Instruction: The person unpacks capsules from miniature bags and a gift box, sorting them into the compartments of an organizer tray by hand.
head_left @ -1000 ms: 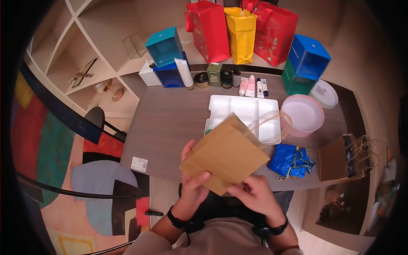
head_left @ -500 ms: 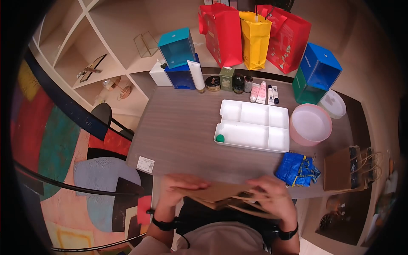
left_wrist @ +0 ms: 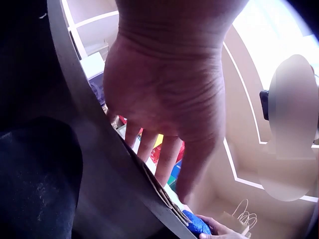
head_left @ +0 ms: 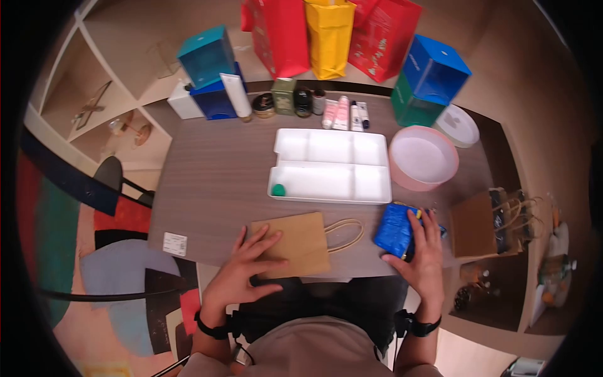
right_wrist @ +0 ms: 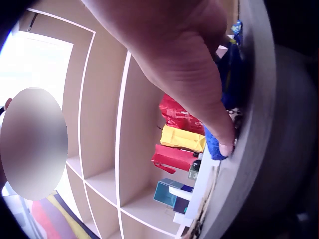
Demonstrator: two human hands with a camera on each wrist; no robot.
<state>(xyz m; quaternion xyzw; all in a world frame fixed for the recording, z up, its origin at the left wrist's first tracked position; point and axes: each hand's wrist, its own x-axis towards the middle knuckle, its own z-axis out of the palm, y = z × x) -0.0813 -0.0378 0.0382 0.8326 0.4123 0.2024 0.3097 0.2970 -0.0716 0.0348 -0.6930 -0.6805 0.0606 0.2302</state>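
Note:
A flat brown paper bag (head_left: 298, 242) lies near the table's front edge, its twisted handles toward the right. My left hand (head_left: 242, 270) rests at its left side, fingers spread straight over the paper and thumb apart. My right hand (head_left: 424, 254) is spread over a small blue bag (head_left: 394, 229); its fingers reach across the right part and the thumb lies by the near corner. In the right wrist view the thumb extends along the blue bag (right_wrist: 214, 144). The blue bag's strap is mostly hidden under this hand.
Behind stands a white divided tray (head_left: 330, 182) with a small green thing (head_left: 278, 190). To its right are a round pink box (head_left: 424, 160) and, nearer, several brown paper bags (head_left: 474, 226). Cosmetics, stacked boxes and red and yellow bags (head_left: 330, 41) line the back.
The brown paper bag, held in both hands before, has been laid flat on the table. My right hand has left it and moved right onto the blue bag; the left stays on the paper.

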